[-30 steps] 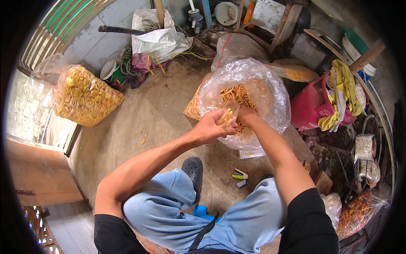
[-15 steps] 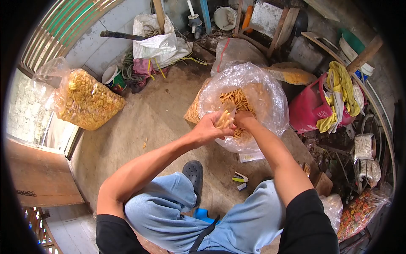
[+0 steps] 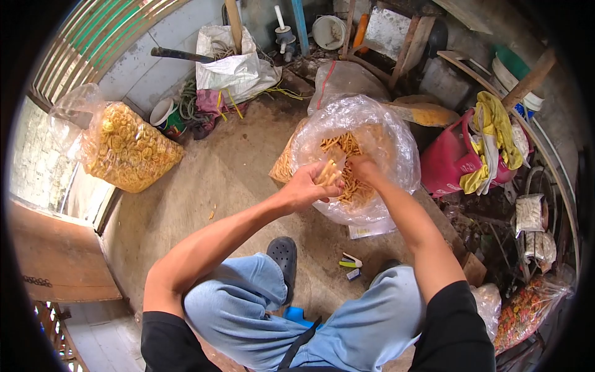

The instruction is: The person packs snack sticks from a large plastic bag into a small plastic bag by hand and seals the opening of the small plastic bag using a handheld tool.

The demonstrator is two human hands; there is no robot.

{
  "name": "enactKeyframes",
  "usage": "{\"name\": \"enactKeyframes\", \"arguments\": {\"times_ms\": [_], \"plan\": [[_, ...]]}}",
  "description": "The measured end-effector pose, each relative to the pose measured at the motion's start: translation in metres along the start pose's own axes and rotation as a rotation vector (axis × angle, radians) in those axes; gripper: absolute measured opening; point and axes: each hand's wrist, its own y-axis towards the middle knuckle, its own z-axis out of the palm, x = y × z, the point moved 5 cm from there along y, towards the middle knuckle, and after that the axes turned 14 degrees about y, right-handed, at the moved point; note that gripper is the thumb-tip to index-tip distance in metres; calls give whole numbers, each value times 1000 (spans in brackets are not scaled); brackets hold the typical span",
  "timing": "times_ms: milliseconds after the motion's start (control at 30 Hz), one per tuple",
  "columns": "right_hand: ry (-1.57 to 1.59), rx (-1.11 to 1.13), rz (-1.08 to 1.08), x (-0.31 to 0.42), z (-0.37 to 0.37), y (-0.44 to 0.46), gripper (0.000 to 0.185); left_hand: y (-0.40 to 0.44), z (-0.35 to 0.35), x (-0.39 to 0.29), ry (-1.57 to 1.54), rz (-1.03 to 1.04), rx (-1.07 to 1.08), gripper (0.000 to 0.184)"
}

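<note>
My left hand (image 3: 308, 187) is closed around a small clear plastic bag (image 3: 330, 172) partly filled with pale yellow-brown snack sticks. Just to its right, my right hand (image 3: 364, 168) is inside the mouth of a large clear plastic bag (image 3: 396, 146), above a heap of brown snack sticks (image 3: 354, 186). Its fingers are curled together close to the small bag's opening; what they hold is hidden. The large bag stands wide open on the floor in front of my knees, its rim folded outward.
A tied bag of round yellow snacks (image 3: 127, 147) stands at left. A stapler (image 3: 351, 260) and a small box (image 3: 354, 274) lie on the concrete floor (image 3: 217, 167). At right are a pink gas cylinder (image 3: 449, 158) draped with yellow cloth (image 3: 498, 133) and a bag of colourful snacks (image 3: 527, 313).
My right hand has risen out of the snack sticks and drawn slightly nearer the small bag, uncovering more of the heap. My left hand has barely moved.
</note>
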Motion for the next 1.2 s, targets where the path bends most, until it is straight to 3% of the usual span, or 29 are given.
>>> {"name": "enactKeyframes", "arguments": {"times_ms": [167, 233, 333, 633, 700, 900, 1200], "plan": [[413, -156, -45, -1, -35, -15, 20, -1, -2, -3, 55, 21, -5, 32], [892, -22, 26, 0, -42, -20, 19, -1, -1, -4, 61, 49, 18, 33], [1069, 11, -68, 21, -83, -51, 17, -4, 3, -8, 40, 67, 42, 33], [1320, -95, -178, 128, -201, -200, 17, -5, 39, -28, 148, 185, 225, 33], [1475, -107, -174, 139, -200, -224, 17, -7, 48, -36, 127, 238, 273, 32], [1486, -203, -114, 138, -179, -264, 20, -22, 72, -59, 154, 316, 407, 30], [1502, -156, -117, 148, -169, -278, 20, -33, 71, -70, 215, 325, 386, 28]]}}
